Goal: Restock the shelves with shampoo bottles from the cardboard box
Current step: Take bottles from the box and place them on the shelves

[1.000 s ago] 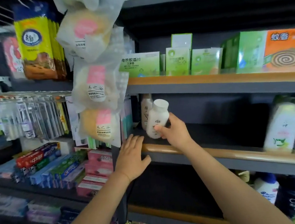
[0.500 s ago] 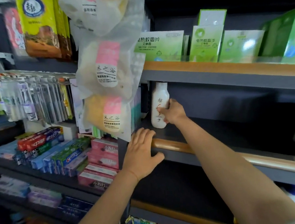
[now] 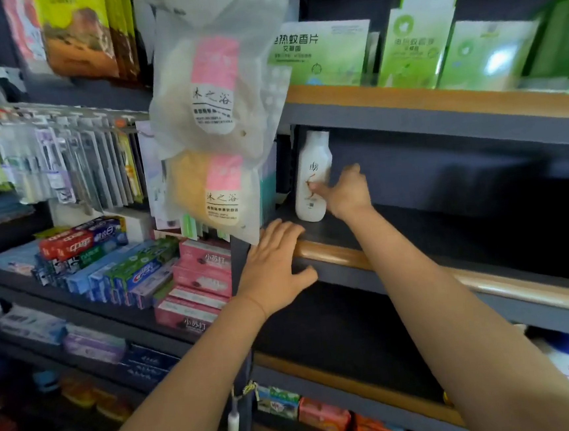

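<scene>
One tall white plastic shampoo bottle (image 3: 312, 178) stands upright at the far left end of the dark grey shelf with a wooden front rail (image 3: 345, 256), close to the back wall. Its label writing is too small to read. The right hand (image 3: 344, 193) touches its lower front, thumb and fingers pinching it. The left hand (image 3: 274, 271) rests flat, fingers spread, on the rail's left end. To the right the shelf lies bare. Above, green boxes (image 3: 322, 54) read "电热蚊香片"; hanging frosted bags (image 3: 213, 91) read "沐之浴".
</scene>
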`<state>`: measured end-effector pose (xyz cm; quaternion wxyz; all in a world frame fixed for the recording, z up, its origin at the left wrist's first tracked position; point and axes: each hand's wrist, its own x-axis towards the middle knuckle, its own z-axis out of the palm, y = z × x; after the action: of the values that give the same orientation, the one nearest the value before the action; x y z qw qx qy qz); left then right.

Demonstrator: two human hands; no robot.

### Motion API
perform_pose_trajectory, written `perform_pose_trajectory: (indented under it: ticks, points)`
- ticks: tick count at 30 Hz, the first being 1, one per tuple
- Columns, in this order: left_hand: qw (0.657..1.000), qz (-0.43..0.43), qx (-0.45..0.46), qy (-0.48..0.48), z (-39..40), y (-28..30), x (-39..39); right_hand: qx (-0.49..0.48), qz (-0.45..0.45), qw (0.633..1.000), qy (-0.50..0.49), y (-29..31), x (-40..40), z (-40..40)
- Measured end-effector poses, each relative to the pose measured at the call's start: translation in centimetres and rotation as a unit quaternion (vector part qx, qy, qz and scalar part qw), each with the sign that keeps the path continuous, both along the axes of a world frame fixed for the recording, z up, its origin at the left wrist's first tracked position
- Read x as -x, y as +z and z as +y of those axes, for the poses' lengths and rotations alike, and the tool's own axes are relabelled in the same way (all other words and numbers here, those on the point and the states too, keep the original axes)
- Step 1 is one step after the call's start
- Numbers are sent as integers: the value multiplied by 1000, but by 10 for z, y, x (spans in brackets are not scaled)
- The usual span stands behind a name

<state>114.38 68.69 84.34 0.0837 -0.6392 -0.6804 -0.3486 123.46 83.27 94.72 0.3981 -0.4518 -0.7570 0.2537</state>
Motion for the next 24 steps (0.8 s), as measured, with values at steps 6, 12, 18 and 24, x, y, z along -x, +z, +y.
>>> perform_pose_trajectory:
  ticks: [6,12,18,24]
  points:
    - [990,-20,-137,16,-54,-68,-20,-26,177,965,194,-76,-60,-140]
    - [908,-274,289,133,-165,-278,-26,361,-48,912,190,-336,-69,-211]
    - [793,-253,523,183,-265,-410,-38,604,-242,747,137,-528,-90,-275]
    - [825,-156,507,194,-311,-463,-47,524,-465,704,113,-680,-105,-293]
